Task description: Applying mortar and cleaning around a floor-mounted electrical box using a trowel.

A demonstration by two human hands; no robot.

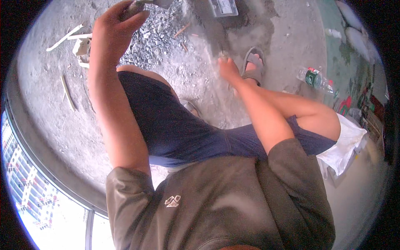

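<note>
My left hand [116, 27] is raised at the upper left, fingers closed around the handle of a flat grey tool [161, 3]. The top edge of the picture cuts the tool off, so its full shape is hidden. Under and beside that hand lies a heap of grey crushed stone [156, 37]. In the middle, near my sandalled right foot [253, 62], my right hand [229, 70] is low over the floor with its fingers closed. Something small and pale shows at its fingertips, too blurred to name. A dark, damp-looking strip of floor [213, 33] stretches beyond it.
At the top, a clear plastic box [223, 7] stands on dark, wet-looking ground. A plastic bottle [318, 80] lies to the right, a white plastic bag [343, 143] near my right knee. Pale strips [65, 37] lie on the left. A window [46, 200] borders the lower left.
</note>
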